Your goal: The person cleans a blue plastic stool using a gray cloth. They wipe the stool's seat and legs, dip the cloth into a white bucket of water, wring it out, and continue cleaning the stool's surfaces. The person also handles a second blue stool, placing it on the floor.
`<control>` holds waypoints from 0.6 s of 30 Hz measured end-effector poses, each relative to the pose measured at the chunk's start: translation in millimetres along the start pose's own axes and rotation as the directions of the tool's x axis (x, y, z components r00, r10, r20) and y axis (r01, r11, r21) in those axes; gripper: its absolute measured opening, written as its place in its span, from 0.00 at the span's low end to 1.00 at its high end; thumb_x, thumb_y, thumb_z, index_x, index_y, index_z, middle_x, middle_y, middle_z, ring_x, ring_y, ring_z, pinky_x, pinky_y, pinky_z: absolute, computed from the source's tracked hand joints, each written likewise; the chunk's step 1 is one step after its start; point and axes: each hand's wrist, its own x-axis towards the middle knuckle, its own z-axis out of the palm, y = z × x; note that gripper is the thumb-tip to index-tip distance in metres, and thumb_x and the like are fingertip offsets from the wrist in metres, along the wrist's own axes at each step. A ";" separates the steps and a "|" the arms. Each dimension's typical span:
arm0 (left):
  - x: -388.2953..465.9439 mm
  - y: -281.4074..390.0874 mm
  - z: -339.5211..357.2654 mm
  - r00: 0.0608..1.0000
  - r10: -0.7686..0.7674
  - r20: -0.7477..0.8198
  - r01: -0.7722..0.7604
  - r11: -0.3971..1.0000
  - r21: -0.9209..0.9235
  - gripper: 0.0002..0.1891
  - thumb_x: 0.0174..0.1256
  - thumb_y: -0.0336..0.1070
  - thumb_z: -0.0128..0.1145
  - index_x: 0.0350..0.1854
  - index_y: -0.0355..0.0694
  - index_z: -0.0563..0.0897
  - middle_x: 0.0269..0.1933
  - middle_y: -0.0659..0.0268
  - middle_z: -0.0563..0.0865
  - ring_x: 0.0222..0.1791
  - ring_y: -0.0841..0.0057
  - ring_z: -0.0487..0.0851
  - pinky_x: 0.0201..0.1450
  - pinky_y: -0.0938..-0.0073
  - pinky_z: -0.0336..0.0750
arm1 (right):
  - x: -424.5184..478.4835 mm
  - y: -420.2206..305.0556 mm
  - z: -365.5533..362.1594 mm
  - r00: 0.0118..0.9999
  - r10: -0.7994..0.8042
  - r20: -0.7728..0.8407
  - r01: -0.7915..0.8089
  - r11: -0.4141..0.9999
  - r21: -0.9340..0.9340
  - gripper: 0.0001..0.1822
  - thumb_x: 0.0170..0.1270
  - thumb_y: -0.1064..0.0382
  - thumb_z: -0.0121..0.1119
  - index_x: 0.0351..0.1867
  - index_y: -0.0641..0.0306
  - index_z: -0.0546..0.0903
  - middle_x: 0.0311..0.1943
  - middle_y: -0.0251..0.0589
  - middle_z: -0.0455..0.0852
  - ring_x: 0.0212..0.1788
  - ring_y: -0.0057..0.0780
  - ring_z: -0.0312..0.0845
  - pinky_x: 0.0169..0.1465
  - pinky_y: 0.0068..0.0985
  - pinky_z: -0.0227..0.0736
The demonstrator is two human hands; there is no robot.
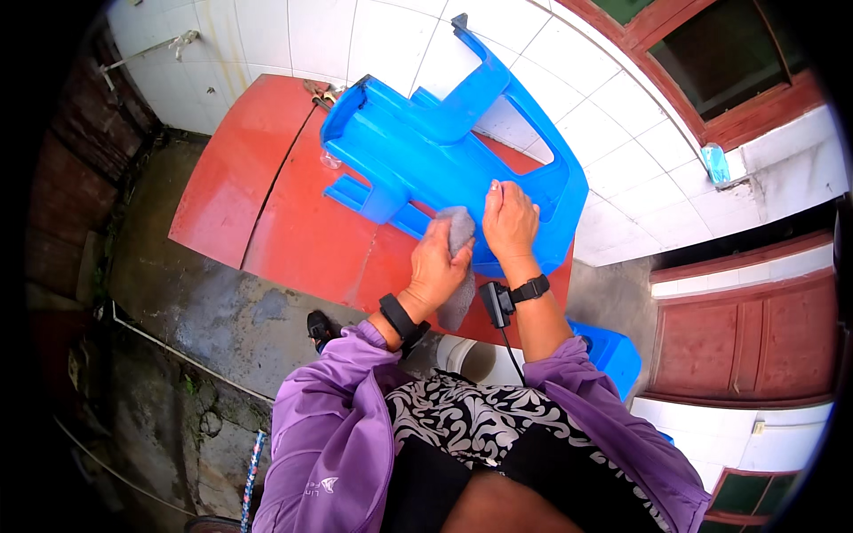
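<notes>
A blue plastic part (pixel 400 130), shaped like the frame of a chair or stool, lies tilted on a red tabletop (pixel 320 233). My left hand (pixel 440 263) grips a grey cloth (pixel 456 306) at the near side of the blue part; some of the cloth bunches up above my fingers and the rest hangs below. Just right of it, my right hand (pixel 512 220) is curled over the near right portion of the blue part. Whether its fingers grip anything is hidden. A black strap circles each wrist, and a small black device with a cable sits at the right one.
Pliers (pixel 320 96) lie at the table's far edge by the white tiled wall (pixel 386 40). A small clear object (pixel 330 160) is beside the blue part. Below the near edge stand a white bucket (pixel 466 356) and a blue plastic item (pixel 610 353). A light-blue packet (pixel 716 164) rests on the windowsill.
</notes>
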 end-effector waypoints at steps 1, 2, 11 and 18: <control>0.6 -3.0 -7.7 0.992 -0.120 -0.036 0.119 0.992 -0.040 0.18 0.66 0.36 0.64 0.52 0.32 0.76 0.46 0.47 0.84 0.45 0.49 0.85 0.48 0.60 0.79 | -2.1 0.1 -1.5 1.000 -0.001 0.000 0.001 1.000 0.009 0.17 0.75 0.51 0.50 0.35 0.61 0.80 0.31 0.45 0.86 0.36 0.47 0.81 0.41 0.46 0.67; 4.7 -9.2 -15.1 0.974 -0.202 -0.104 0.191 0.976 -0.104 0.18 0.66 0.37 0.64 0.52 0.32 0.76 0.47 0.47 0.83 0.46 0.47 0.84 0.49 0.57 0.78 | -1.4 -0.3 -3.7 1.000 -0.002 0.001 0.002 1.000 0.017 0.17 0.75 0.50 0.50 0.35 0.61 0.80 0.31 0.45 0.86 0.36 0.47 0.81 0.41 0.46 0.67; -9.1 -40.4 -1.3 0.959 -0.272 0.082 0.269 0.962 0.050 0.35 0.64 0.37 0.65 0.71 0.30 0.68 0.60 0.43 0.79 0.61 0.47 0.77 0.62 0.56 0.73 | -3.2 -6.4 0.9 0.999 0.002 -0.044 -0.002 1.000 -0.009 0.18 0.74 0.49 0.50 0.33 0.59 0.79 0.31 0.45 0.85 0.36 0.47 0.81 0.41 0.45 0.67; -11.5 -2.6 -48.0 0.993 -0.103 -0.063 0.104 0.994 0.015 0.35 0.62 0.33 0.66 0.71 0.31 0.68 0.53 0.47 0.79 0.55 0.48 0.80 0.58 0.55 0.75 | 0.1 -7.0 -2.8 0.999 0.024 -0.040 -0.024 1.000 -0.014 0.18 0.74 0.49 0.50 0.32 0.59 0.78 0.31 0.45 0.85 0.36 0.46 0.81 0.42 0.45 0.67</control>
